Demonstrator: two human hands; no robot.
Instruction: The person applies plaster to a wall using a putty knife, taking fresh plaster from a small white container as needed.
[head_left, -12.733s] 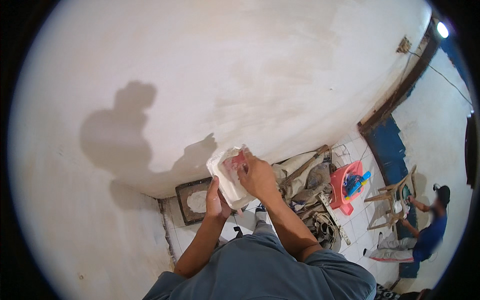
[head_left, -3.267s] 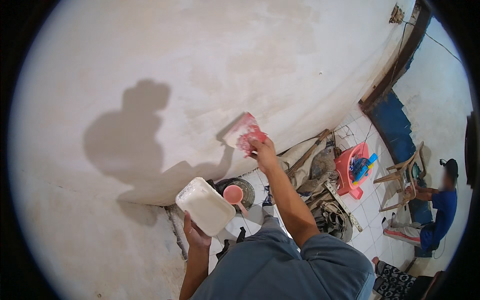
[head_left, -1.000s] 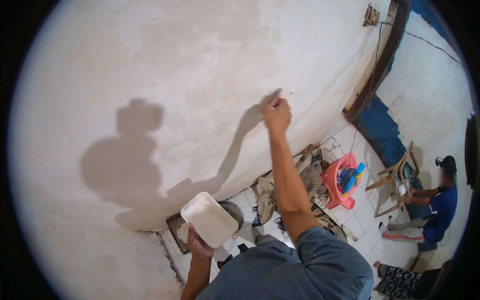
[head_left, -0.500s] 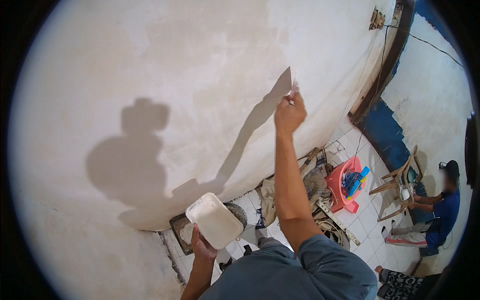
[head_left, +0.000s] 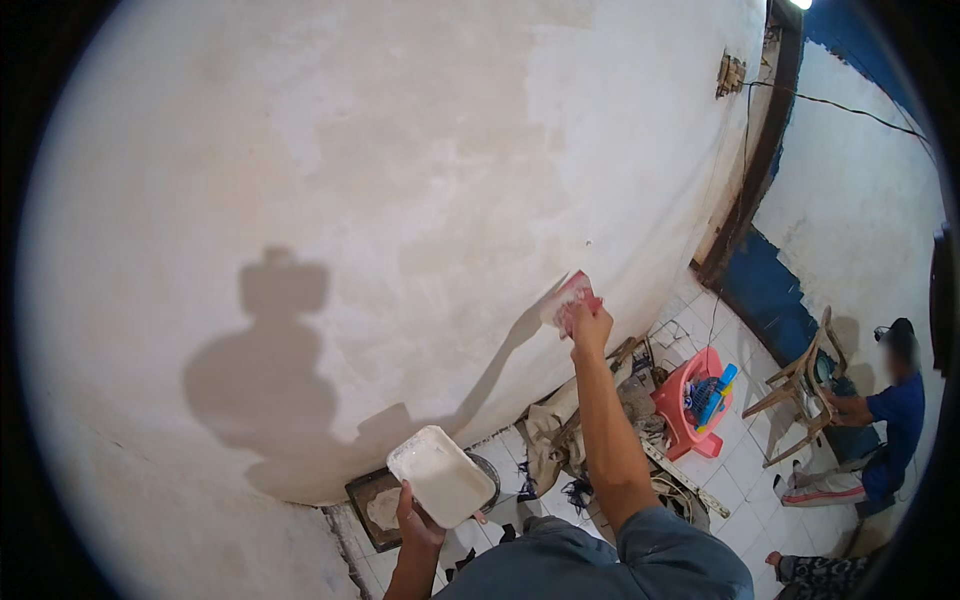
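Clearly, both hands are occupied as I watch. The left hand (head_left: 421, 520) grips the shallow white tray (head_left: 443, 477) at its near-left edge, thumb over the rim, the other fingers seemingly tucked beneath. Up and to the right of the tray, the right hand (head_left: 592, 325) is closed on the near edge of a flat pinkish-red scraper (head_left: 569, 303), smeared with white. The scraper is right by the pale wall (head_left: 450, 190); whether it touches, I can't tell.

I'd judge the tray light and fairly stiff, easily carried one-handed, though its smooth rim could turn slippery with paste; a palm spread under the base would steady it best. The scraper looks thin, light and a little springy, so I'd pinch it firmly along the back edge, away from the blade.

Below and left of the tray, a dark-rimmed pan (head_left: 356, 515) holds a whitish mass. Well to the tray's right stands a pink plastic tub (head_left: 675, 405), and farther right a co-worker (head_left: 893, 425) bends by a wooden chair (head_left: 812, 375).
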